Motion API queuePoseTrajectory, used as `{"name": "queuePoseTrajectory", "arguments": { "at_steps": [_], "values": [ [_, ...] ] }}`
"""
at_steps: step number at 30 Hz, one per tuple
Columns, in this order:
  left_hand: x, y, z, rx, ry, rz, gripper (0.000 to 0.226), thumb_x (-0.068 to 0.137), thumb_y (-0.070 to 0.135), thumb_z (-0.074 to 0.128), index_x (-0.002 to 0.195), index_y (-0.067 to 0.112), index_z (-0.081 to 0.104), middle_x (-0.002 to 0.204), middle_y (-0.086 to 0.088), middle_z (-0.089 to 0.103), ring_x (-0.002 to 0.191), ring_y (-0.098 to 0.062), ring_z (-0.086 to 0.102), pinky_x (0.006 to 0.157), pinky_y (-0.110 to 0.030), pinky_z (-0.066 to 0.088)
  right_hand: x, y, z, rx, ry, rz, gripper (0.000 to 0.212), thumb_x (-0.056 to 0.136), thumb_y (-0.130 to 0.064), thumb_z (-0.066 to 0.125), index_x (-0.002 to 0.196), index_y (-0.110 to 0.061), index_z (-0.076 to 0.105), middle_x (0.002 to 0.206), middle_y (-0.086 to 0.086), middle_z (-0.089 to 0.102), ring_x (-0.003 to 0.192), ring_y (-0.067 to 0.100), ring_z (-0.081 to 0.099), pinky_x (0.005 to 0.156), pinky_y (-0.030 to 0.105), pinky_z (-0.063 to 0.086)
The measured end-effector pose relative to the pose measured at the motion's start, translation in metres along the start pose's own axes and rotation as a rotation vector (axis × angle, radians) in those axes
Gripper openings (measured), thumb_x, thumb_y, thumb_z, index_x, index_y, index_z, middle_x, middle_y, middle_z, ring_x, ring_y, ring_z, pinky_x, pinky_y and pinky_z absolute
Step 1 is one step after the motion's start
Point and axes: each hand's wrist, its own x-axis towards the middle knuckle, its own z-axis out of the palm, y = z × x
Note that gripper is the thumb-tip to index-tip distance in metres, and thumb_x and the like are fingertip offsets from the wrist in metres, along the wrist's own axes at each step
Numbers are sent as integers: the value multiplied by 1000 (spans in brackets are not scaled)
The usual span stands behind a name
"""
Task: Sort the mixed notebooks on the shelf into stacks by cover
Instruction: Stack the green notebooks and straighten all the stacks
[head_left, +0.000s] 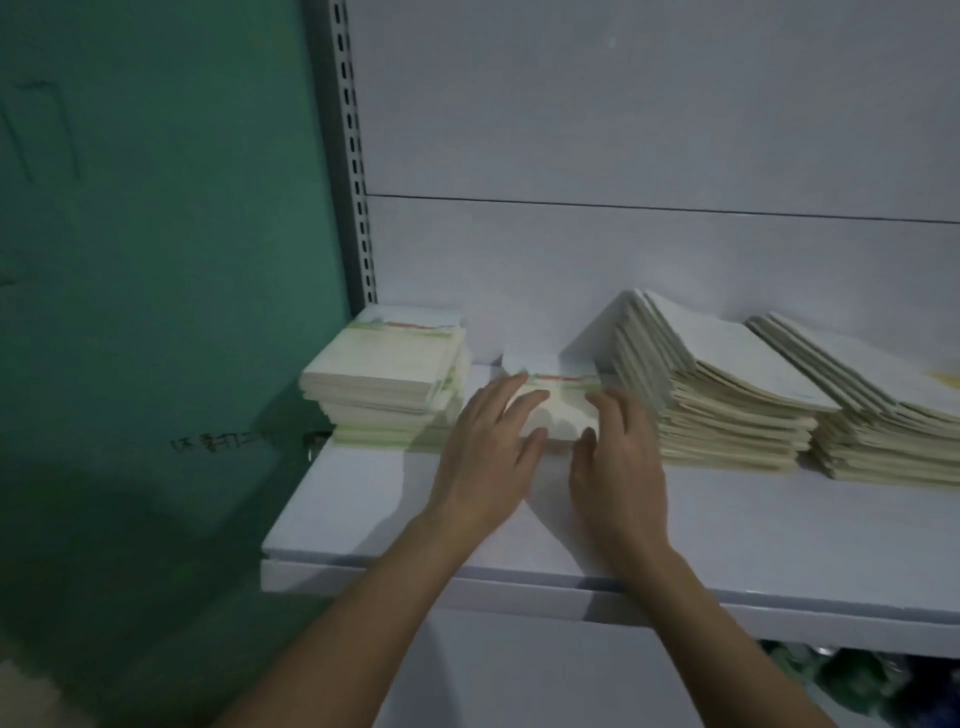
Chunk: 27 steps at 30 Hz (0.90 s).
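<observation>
I note both hands, left hand (485, 457) and right hand (615, 462), fingers nearly straight, resting on a thin pale-green paper notebook (558, 402) flat on the smooth white shelf (363, 499); squared stack (384, 379) left, slumped stack (727, 400) right.

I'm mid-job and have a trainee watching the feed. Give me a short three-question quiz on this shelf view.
1. True or false: both hands rest on the same small pile of notebooks.
2. The green-striped stack sits where? A) at the shelf's left end B) at its right end C) under the shelf
3. Fill in: the big stack right of the hands fans out and leans toward the ____.

Key
1. True: left hand and right hand lie with fingers spread on the small pile.
2. A: the green-striped stack stands at the left end of the shelf.
3. Right: the big stack slants toward the far stack.
</observation>
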Motion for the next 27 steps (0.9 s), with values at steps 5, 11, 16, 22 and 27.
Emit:
{"name": "queuePoseTrajectory", "arguments": {
  "at_steps": [5, 11, 16, 22, 27],
  "values": [
    [27, -76, -96, -83, 243, -237, 27, 97, 21, 51, 122, 20, 60, 125, 10, 55, 120, -8, 45, 106, -30, 33, 43, -76, 14, 23, -288, -158, 29, 99, -29, 48, 122, -16, 59, 123, 0, 57, 113, 20, 50, 84, 26, 37],
    [27, -179, -139, -330, 11, -575, 33, 103, 30, 40, 128, 15, 55, 124, 3, 56, 110, -11, 49, 91, -26, 36, 77, -181, 75, -263, -710, -254, 81, 90, -69, 41, 154, -27, 17, 163, 0, 10, 149, 23, 10, 117, 49, 15],
    [26, -216, -151, -484, -190, -576, 33, 103, 37, 39, 116, 18, 62, 118, -1, 64, 109, -16, 57, 100, -36, 44, 89, -172, 87, -308, -820, -223, 78, 85, -74, 45, 152, -44, 17, 162, -8, 15, 148, 20, 15, 118, 51, 16],
    [55, -224, -189, -719, -93, -615, 31, 102, 34, 44, 99, 15, 68, 95, -9, 72, 75, -17, 63, 69, -30, 52, 102, -172, 66, 21, -754, -126, 48, 97, -50, 44, 144, -40, 41, 146, -8, 48, 125, 17, 50, 103, 30, 39],
    [60, -181, -194, -1188, -359, -719, 64, 96, 59, 35, 111, 3, 62, 96, -17, 74, 80, -31, 72, 68, -36, 61, 93, -216, 73, -38, -438, -300, 39, 101, -42, 42, 139, -45, 44, 147, -10, 46, 127, 22, 52, 102, 43, 45]
  ]
}}
